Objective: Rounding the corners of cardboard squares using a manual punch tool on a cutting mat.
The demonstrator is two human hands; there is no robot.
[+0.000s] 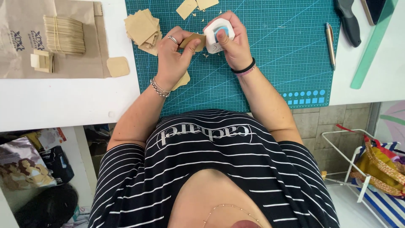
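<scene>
Kraft card [193, 41] in left hand [173, 59], corner punch [217, 33] (white) in right hand [234, 40]

Small white plastic corner punch with a round blue button [216, 33]: held off the surface over the upper middle of the teal gridded cutting mat [270, 63], blue face turned up toward the camera, tilted slightly. Small tan kraft-card square [192, 41]: one edge pushed into the punch's left side, rest sticking out left, roughly flat, also above the mat, just right of the loose stack of matching tan squares [143, 30] on the mat's upper left corner.
</scene>
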